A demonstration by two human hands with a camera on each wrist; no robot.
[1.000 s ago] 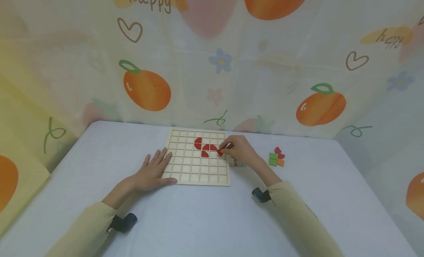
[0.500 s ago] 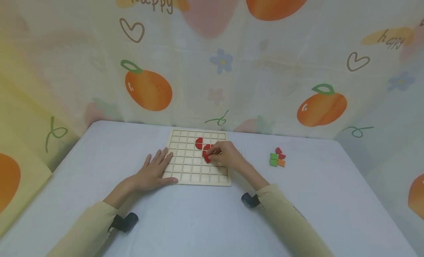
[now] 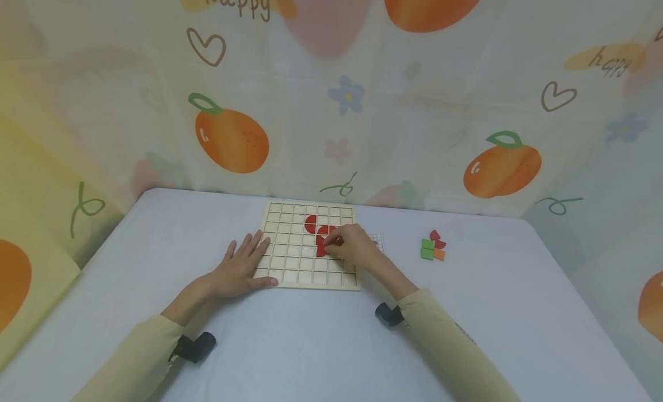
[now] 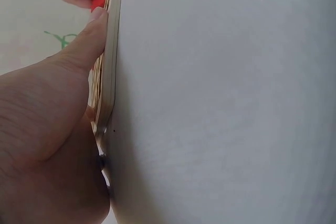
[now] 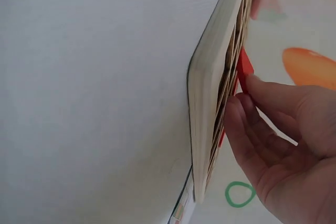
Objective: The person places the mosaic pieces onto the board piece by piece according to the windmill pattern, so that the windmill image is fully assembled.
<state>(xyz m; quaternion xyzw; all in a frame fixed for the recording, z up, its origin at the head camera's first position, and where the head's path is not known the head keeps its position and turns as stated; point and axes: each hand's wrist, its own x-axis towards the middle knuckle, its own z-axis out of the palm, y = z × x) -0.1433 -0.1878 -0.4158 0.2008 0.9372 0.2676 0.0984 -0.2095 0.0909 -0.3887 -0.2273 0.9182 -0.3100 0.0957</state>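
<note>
A wooden grid board (image 3: 291,264) lies on the table, with several red quarter-circle tiles (image 3: 311,224) set in its cells. My left hand (image 3: 237,272) rests, fingers spread, on the board's left edge, its thumb along the near corner. Over the right half of the board, my right hand (image 3: 355,246) pinches a red quarter-circle tile (image 3: 320,251) between thumb and fingers. In the right wrist view that tile (image 5: 244,71) stands tilted against the grid, partly covered by the fingertips. The right hand hides some of the cells and tiles beneath it.
To the right lies a small group of loose pieces: green squares (image 3: 427,249), an orange square (image 3: 439,254) and red quarter-circles (image 3: 435,235). A printed grid card (image 3: 379,241) beside the board is partly hidden by the right hand. A patterned curtain (image 3: 414,114) hangs behind the table.
My right hand has carried the red tile left from the board's right edge to a cell near the middle, where the tile now sits lower. The left hand has stayed in place.
</note>
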